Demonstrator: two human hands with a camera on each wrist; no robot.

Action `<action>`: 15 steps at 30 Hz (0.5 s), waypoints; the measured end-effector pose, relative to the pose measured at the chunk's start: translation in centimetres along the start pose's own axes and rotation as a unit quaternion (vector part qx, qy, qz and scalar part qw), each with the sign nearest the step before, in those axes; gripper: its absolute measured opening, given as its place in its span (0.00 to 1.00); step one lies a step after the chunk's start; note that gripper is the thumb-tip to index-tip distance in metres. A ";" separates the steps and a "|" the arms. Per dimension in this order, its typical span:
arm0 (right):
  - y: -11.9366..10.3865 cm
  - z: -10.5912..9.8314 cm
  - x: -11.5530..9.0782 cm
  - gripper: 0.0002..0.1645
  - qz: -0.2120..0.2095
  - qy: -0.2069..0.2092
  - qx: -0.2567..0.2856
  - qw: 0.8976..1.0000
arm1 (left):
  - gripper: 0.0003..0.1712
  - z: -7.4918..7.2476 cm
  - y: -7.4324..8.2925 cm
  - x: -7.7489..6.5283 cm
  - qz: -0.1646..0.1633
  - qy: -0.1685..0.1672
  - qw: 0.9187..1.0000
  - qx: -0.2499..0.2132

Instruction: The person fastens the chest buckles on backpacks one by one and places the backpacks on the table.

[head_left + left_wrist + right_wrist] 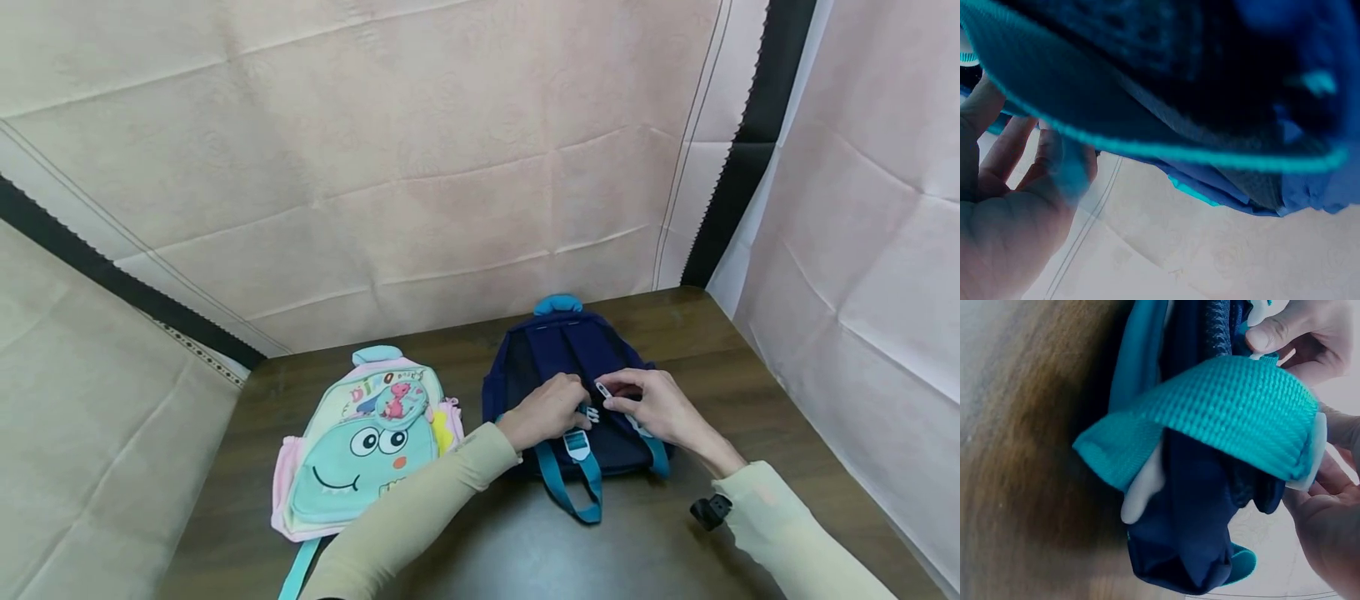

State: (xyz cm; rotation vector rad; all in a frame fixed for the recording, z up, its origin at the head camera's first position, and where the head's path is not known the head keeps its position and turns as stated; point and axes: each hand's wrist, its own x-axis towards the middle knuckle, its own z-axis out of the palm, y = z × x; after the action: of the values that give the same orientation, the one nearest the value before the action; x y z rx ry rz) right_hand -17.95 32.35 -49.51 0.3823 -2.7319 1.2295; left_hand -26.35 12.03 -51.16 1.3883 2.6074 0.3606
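Observation:
A dark blue backpack (pixel 525 342) with teal straps lies on the table, its shoulder-strap side up. My left hand (pixel 551 408) is over its middle and pinches a white buckle half (pixel 592 413) on a teal strap. Just to the right, my right hand (pixel 652 404) grips another white buckle half (pixel 602 389) between thumb and fingers. The right wrist view shows that half at the end of a wide teal webbing strap (pixel 1229 419). The two halves are apart. In the left wrist view, a teal-edged shoulder strap (pixel 1147 147) passes above my left hand (pixel 1016 206), hiding its fingertips.
To the left lies a mint and pink cartoon-face backpack (pixel 360 467), partly behind my left forearm. A loose teal strap loop (pixel 588 508) hangs toward the table's front. Pale fabric walls (pixel 450 167) enclose the brown table (pixel 720 367) at the back and sides.

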 end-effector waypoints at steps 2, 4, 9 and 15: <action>0.1 0.0 0.1 0.18 -0.006 -0.002 -0.003 1.000 | 0.10 0.6 -0.7 0.1 -0.003 0.005 1.000 -0.001; 0.2 0.1 0.2 0.18 -0.013 -0.002 -0.008 1.000 | 0.12 0.2 -0.8 -0.1 -0.008 0.003 1.000 -0.013; 0.3 0.3 0.3 0.17 -0.029 -0.003 -0.016 0.999 | 0.16 0.2 -0.8 -0.7 -0.026 0.013 0.999 -0.033; 0.3 0.5 0.4 0.17 -0.040 -0.008 -0.019 0.999 | 0.13 -2.0 0.6 -2.6 -0.058 0.029 0.994 -0.092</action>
State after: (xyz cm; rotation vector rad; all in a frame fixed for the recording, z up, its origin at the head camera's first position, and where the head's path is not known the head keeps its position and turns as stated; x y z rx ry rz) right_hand -18.41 32.09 -50.03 0.4944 -2.7195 1.1583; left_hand -24.92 9.93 -48.97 1.1795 2.6080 0.6150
